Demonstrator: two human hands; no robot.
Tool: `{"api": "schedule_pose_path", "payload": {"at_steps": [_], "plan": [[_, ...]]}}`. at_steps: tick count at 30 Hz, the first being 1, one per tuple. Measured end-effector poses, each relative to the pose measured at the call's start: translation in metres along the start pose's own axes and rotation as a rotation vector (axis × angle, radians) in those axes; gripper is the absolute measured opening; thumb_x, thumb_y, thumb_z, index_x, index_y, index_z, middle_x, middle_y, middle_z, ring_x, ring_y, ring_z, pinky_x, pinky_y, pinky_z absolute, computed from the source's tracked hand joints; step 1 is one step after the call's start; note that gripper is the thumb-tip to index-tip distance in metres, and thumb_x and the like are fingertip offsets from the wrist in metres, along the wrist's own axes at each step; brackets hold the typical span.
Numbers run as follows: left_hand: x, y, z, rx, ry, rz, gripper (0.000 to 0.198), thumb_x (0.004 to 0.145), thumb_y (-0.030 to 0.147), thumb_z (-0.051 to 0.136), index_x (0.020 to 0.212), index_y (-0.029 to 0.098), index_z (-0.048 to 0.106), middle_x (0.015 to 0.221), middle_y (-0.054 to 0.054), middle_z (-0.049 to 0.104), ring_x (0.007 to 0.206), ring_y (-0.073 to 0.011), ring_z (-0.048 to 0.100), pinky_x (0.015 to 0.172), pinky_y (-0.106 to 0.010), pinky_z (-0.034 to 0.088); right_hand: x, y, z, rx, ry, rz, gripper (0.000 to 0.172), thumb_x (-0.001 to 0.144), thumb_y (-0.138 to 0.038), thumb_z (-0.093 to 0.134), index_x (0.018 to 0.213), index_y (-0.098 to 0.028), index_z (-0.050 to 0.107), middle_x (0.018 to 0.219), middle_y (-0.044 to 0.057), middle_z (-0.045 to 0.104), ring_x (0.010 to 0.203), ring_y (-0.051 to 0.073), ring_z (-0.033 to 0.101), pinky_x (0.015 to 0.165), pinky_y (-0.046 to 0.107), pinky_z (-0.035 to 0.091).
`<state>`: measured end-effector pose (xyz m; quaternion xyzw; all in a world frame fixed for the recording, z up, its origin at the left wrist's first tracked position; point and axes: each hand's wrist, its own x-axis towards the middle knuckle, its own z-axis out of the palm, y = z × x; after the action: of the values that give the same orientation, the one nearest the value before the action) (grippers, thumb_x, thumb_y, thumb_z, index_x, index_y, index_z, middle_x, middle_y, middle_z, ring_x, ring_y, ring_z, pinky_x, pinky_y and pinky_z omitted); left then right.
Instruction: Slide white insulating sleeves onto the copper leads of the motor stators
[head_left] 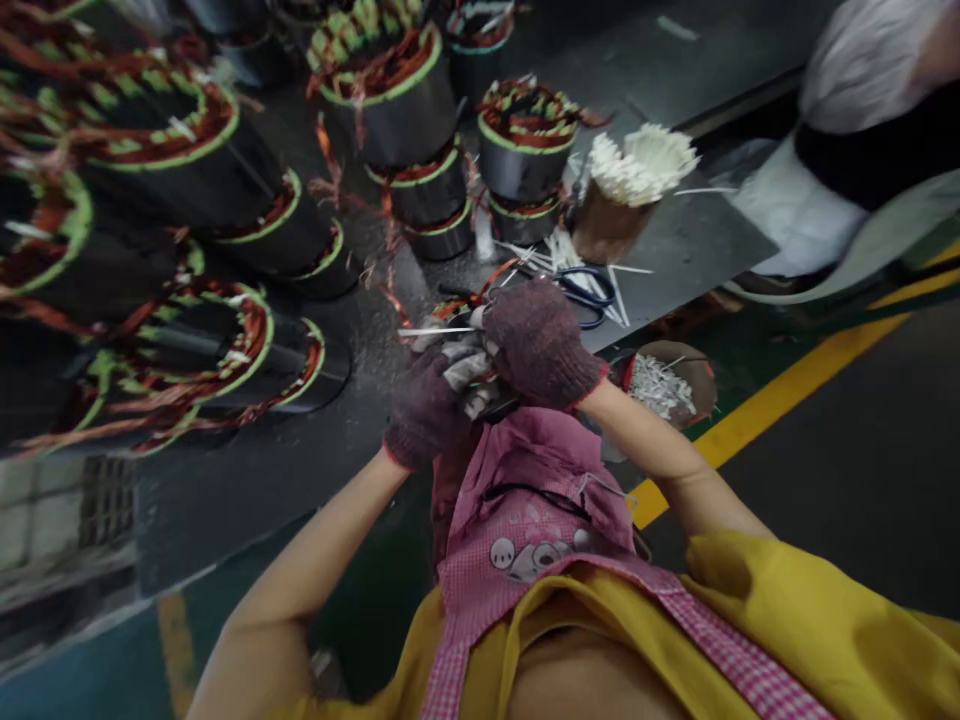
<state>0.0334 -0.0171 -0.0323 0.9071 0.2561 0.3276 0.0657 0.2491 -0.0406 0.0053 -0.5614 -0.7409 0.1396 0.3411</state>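
Grip: both knit-gloved hands are clenched at frame centre. The left hand (424,405) and right hand (541,345) close on a grey-white piece (466,370), with a white strip (435,331) projecting left. Blue-handled scissors (586,297) lie just beyond. Copper-wound stators (390,110) stand upper left on the dark metal worktop (675,235). A yellow floor line (780,400) runs lower right.

Dark workbench (675,240) carrying wound motor stators (394,110) and scissors (585,297)

Maroon knit gloves (541,343), pink gingham apron (480,600) — yellow smock (795,600), green-rimmed copper windings (525,115)
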Motion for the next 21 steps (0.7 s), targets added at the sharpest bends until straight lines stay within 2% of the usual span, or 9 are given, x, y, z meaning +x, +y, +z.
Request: {"api": "schedule_pose_path", "payload": {"at_steps": [2,3,5,7,9,11,14,18,21], "plan": [[-0.003,0.002,0.005,0.032,0.081,0.024,0.016,0.099,0.033,0.073,0.115,0.033,0.073,0.111,-0.004,0.085,0.106,-0.0287,0.083,0.116,-0.059,0.062,-0.006,0.017,-0.004,0.125,0.089,0.004,0.012,0.099,-0.029,0.07,0.101,-0.025,0.082,0.107,0.008,0.085,0.105,0.03,0.078,0.105,0.052,0.062],[-0.005,0.004,0.009,0.057,0.114,0.023,0.018,0.098,0.03,0.075,0.115,0.033,0.072,0.109,-0.004,0.085,0.104,-0.0287,0.083,0.117,-0.06,0.061,-0.01,0.032,-0.008,0.195,0.186,0.03,0.017,0.103,-0.033,0.068,0.108,-0.026,0.082,0.111,0.006,0.085,0.106,0.027,0.079,0.103,0.048,0.064],[-0.007,0.012,0.017,0.132,0.162,-0.01,0.024,0.096,0.027,0.077,0.118,0.032,0.07,0.11,-0.004,0.084,0.107,-0.0303,0.083,0.118,-0.062,0.06,-0.014,0.069,-0.02,0.326,0.484,0.122,0.02,0.103,-0.041,0.069,0.112,-0.026,0.08,0.111,0.005,0.085,0.103,0.024,0.079,0.1,0.045,0.066],[-0.008,0.021,0.026,0.222,0.213,-0.043,0.03,0.095,0.026,0.078,0.123,0.031,0.069,0.115,-0.007,0.084,0.112,-0.0326,0.082,0.116,-0.063,0.06,-0.011,0.109,-0.034,0.311,0.833,0.244,0.017,0.1,-0.04,0.072,0.105,-0.025,0.077,0.104,0.006,0.084,0.1,0.024,0.079,0.098,0.046,0.067],[-0.008,0.028,0.031,0.295,0.267,-0.043,0.038,0.095,0.027,0.079,0.131,0.029,0.066,0.118,-0.01,0.083,0.114,-0.0352,0.081,0.112,-0.063,0.06,-0.001,0.143,-0.047,0.246,1.053,0.359,0.011,0.098,-0.035,0.072,0.1,-0.024,0.075,0.1,0.007,0.081,0.097,0.025,0.078,0.097,0.048,0.067],[-0.007,0.031,0.031,0.318,0.28,-0.034,0.045,0.095,0.026,0.081,0.137,0.028,0.064,0.119,-0.012,0.083,0.114,-0.0365,0.081,0.109,-0.063,0.061,0.011,0.165,-0.054,0.176,1.103,0.416,0.009,0.094,-0.033,0.077,0.096,-0.025,0.074,0.098,0.008,0.08,0.095,0.026,0.077,0.097,0.05,0.067],[-0.003,0.023,0.021,0.248,0.224,-0.003,0.048,0.095,0.025,0.081,0.139,0.031,0.063,0.12,-0.01,0.084,0.113,-0.0342,0.081,0.113,-0.062,0.059,0.023,0.179,-0.056,0.135,1.082,0.42,0.015,0.092,-0.037,0.08,0.091,-0.024,0.073,0.095,0.007,0.081,0.094,0.027,0.077,0.101,0.054,0.065],[0.001,0.008,0.008,0.148,0.175,0.096,0.044,0.092,0.028,0.084,0.131,0.034,0.064,0.123,-0.005,0.084,0.111,-0.0316,0.082,0.119,-0.064,0.058,0.012,0.186,-0.059,0.211,1.069,0.434,0.017,0.097,-0.038,0.073,0.096,-0.021,0.074,0.097,0.008,0.081,0.1,0.029,0.078,0.103,0.056,0.065],[0.003,0.006,0.01,0.134,0.164,0.034,0.026,0.094,0.035,0.081,0.116,0.034,0.067,0.115,-0.002,0.085,0.105,-0.0309,0.083,0.12,-0.067,0.058,-0.008,0.18,-0.066,0.267,0.891,0.335,0.022,0.108,-0.042,0.06,0.112,-0.025,0.073,0.117,0.013,0.079,0.124,0.033,0.074,0.116,0.061,0.058]]}}
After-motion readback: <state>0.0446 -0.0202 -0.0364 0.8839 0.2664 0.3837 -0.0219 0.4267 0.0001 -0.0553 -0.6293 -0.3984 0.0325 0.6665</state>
